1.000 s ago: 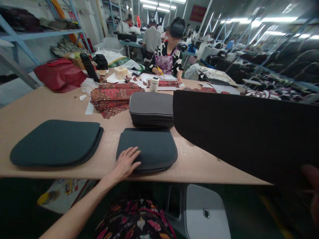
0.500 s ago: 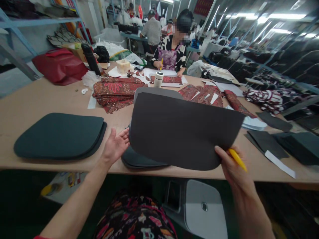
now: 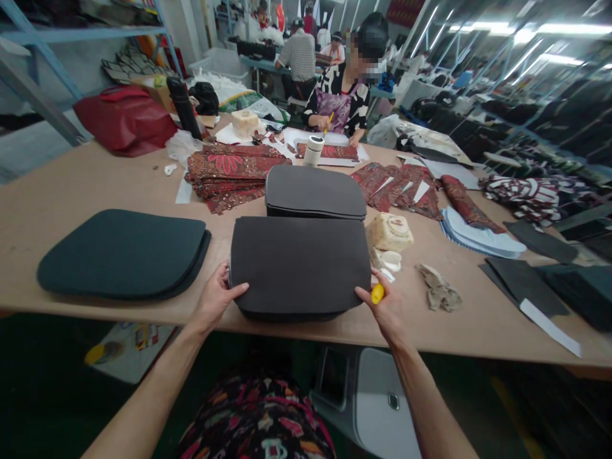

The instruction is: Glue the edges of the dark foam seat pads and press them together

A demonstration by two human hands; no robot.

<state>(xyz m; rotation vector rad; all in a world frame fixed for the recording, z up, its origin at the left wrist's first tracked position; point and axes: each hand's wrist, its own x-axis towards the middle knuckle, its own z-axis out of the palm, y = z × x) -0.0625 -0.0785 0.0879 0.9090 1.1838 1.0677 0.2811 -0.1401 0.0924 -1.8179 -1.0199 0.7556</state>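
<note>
A dark grey foam sheet (image 3: 300, 262) lies flat on a padded dark piece at the table's near edge. My left hand (image 3: 215, 299) grips the sheet's lower left corner, thumb on top. My right hand (image 3: 387, 306) touches the sheet's lower right corner and holds a yellow pen (image 3: 377, 293). Just behind the sheet stands a stack of grey foam sheets (image 3: 313, 191).
A dark green cushion pad (image 3: 122, 255) lies to the left. Red patterned fabric pieces (image 3: 229, 172) and a white tape roll (image 3: 313, 150) lie further back. A cream sponge (image 3: 389, 231) and a rag (image 3: 438, 288) sit to the right. A person works across the wooden table (image 3: 71, 191).
The dark sheet, held up in the air by my right hand before, now lies flat on the padded piece. My left hand has moved to its left corner.
</note>
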